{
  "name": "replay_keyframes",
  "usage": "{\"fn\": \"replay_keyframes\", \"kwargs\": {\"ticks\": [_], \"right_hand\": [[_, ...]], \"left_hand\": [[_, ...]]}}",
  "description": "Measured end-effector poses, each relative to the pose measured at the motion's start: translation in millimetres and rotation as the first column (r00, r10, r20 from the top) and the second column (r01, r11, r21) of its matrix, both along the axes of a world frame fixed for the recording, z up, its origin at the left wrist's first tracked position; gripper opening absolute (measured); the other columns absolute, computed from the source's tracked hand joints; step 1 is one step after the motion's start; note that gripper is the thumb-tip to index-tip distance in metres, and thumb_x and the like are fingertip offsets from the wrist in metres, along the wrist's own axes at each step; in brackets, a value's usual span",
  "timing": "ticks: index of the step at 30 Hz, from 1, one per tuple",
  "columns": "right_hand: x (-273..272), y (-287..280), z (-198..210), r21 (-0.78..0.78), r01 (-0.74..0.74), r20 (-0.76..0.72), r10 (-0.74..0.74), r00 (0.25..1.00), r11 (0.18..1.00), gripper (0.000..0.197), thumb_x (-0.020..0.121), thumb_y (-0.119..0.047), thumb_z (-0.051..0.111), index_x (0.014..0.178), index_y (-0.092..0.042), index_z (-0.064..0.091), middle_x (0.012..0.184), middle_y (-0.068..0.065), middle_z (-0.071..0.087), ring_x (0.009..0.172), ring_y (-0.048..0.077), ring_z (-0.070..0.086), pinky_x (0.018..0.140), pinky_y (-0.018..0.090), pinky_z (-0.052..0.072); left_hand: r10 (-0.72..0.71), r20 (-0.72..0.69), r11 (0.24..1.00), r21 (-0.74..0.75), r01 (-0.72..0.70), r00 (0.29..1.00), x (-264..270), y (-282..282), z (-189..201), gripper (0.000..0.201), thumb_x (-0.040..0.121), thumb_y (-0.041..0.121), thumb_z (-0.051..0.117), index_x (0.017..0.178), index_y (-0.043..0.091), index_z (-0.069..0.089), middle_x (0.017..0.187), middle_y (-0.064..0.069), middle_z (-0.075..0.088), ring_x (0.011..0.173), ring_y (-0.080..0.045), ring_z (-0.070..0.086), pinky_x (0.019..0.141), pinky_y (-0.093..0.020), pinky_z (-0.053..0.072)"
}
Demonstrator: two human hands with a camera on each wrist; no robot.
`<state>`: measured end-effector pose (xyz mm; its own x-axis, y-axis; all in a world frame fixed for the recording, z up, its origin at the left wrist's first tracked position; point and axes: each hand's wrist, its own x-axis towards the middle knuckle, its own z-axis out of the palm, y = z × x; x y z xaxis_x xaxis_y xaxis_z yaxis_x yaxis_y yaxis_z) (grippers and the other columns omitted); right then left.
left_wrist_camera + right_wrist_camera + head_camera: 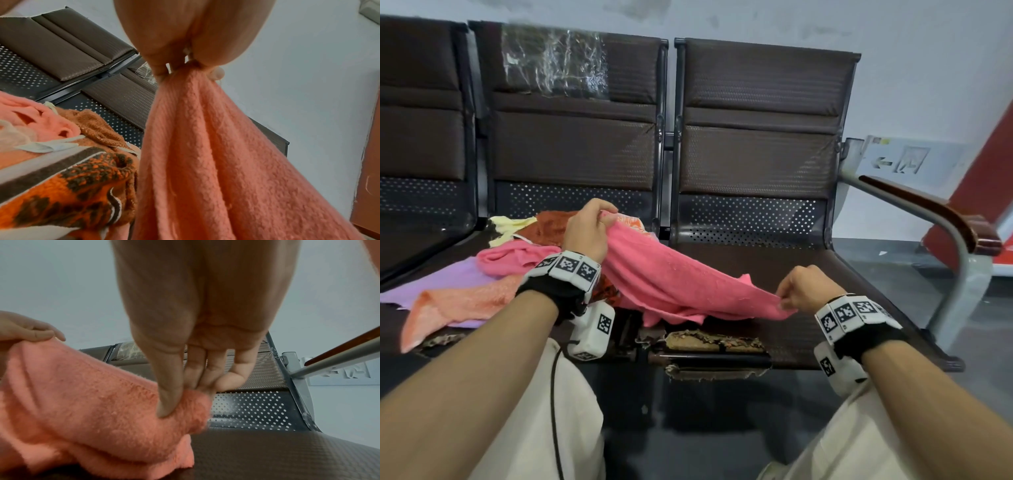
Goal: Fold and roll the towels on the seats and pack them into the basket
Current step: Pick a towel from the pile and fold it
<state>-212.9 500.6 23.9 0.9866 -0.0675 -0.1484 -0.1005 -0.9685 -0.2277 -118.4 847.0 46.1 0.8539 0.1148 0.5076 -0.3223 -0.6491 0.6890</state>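
Brown padded seats (756, 274) fill the upper two thirds of the head view, a row of them with perforated metal at the back of each. The middle seat, left of centre in the frame, carries a loose heap of towels (482, 284): lilac, peach, yellow, rust and an orange-and-brown patterned one. The right seat (287, 456), centre right of the frame, is bare padding with a worn front edge. No basket shows in any view.

Stretched between the two seats is the pink towel (671, 277), the one in hand. Its long axis runs on a diagonal from upper left of centre down to lower right, sagging in the middle so that its belly lies on the near edge of the right seat, partly doubled under itself.

The left hand (589, 229) holds the higher end above the heap, fingers curled and bunching the cloth into a gathered neck, as the left wrist view (185, 68) shows. The right hand (804, 287) pinches the lower end between thumb and fingertips (170, 402), low over the right seat.

So the towel lies between the grips, and the bare seat lies below and toward the right hand. Laying it flat there likely means carrying the left end rightward, clear of the heap.
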Motion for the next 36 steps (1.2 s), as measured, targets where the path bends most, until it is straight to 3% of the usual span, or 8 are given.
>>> {"fn": "replay_keyframes", "kwargs": {"ticks": [4,7,12,17,23,27,31,36], "right_hand": [[5,-3,2,-0.038,0.063,0.166,-0.056,0.985,0.997,0.012,0.072,-0.035,0.080,0.083,-0.033,0.076,0.083,-0.014,0.068,0.093,0.010,0.059,0.097,0.037,0.040],[7,-8,5,0.012,0.116,0.235,-0.116,0.965,0.993,0.012,0.072,-0.043,0.077,0.077,-0.033,0.072,0.079,-0.016,0.066,0.090,0.009,0.054,0.091,0.037,0.028],[4,-12,4,0.186,0.154,0.202,-0.191,0.961,0.970,0.018,0.077,-0.027,0.077,0.074,-0.024,0.059,0.083,-0.005,0.067,0.092,0.020,0.062,0.096,0.047,0.044],[2,-4,3,0.134,0.163,0.114,-0.179,0.977,0.978,0.022,0.076,-0.020,0.078,0.097,-0.027,0.074,0.100,-0.003,0.072,0.105,0.020,0.061,0.102,0.048,0.043],[-1,7,8,0.222,0.169,0.182,-0.211,0.960,0.960,0.007,0.074,-0.027,0.080,0.074,-0.031,0.074,0.080,-0.007,0.071,0.092,0.017,0.063,0.097,0.046,0.046],[4,6,13,0.481,0.066,0.399,-0.285,0.872,0.874,0.013,0.081,-0.022,0.072,0.072,-0.027,0.064,0.074,-0.006,0.065,0.080,0.015,0.061,0.075,0.028,0.046],[14,6,25,0.747,-0.027,0.462,-0.490,0.739,0.664,0.020,0.086,-0.011,0.062,0.071,-0.023,0.058,0.073,-0.006,0.059,0.073,0.011,0.052,0.074,0.028,0.042],[26,-2,55,0.709,0.033,0.566,-0.596,0.570,0.704,0.007,0.085,-0.017,0.066,0.087,-0.013,0.071,0.081,0.001,0.065,0.080,0.015,0.058,0.077,0.023,0.041]], "left_hand": [[-0.002,-0.019,1.000,0.022,0.002,1.000,0,4,1,0.021,0.092,0.010,0.055,0.110,0.011,0.065,0.109,-0.013,0.067,0.105,-0.026,0.059,0.084,-0.026,0.039],[0.015,-0.046,0.997,0.080,-0.011,0.999,-1,7,-1,0.021,0.091,0.011,0.057,0.110,0.011,0.066,0.110,-0.014,0.068,0.108,-0.030,0.059,0.092,-0.032,0.041],[0.025,-0.174,0.973,0.228,0.016,0.984,-2,13,-5,0.013,0.090,0.017,0.059,0.099,0.012,0.068,0.105,-0.011,0.069,0.103,-0.030,0.059,0.094,-0.041,0.045],[0.046,-0.256,0.960,0.278,0.028,0.966,-7,16,-5,0.011,0.088,0.023,0.063,0.095,0.014,0.066,0.103,-0.010,0.066,0.104,-0.030,0.056,0.094,-0.046,0.045],[0.101,-0.282,0.954,0.300,-0.012,0.954,-14,20,-7,0.021,0.094,0.012,0.053,0.111,0.010,0.063,0.115,-0.015,0.064,0.107,-0.032,0.058,0.092,-0.043,0.045],[0.075,-0.244,0.971,0.240,-0.015,0.967,-19,17,-4,0.019,0.097,0.014,0.046,0.106,0.008,0.061,0.110,-0.017,0.065,0.104,-0.034,0.058,0.090,-0.043,0.045],[0.049,-0.181,0.994,0.105,-0.030,0.982,-17,1,6,0.022,0.097,0.015,0.044,0.110,0.006,0.059,0.112,-0.020,0.064,0.108,-0.037,0.056,0.092,-0.042,0.044],[0.057,-0.051,0.997,-0.055,-0.060,0.997,-7,-10,45,0.022,0.097,0.011,0.044,0.107,0.000,0.060,0.110,-0.024,0.063,0.105,-0.038,0.056,0.087,-0.039,0.039]]}}
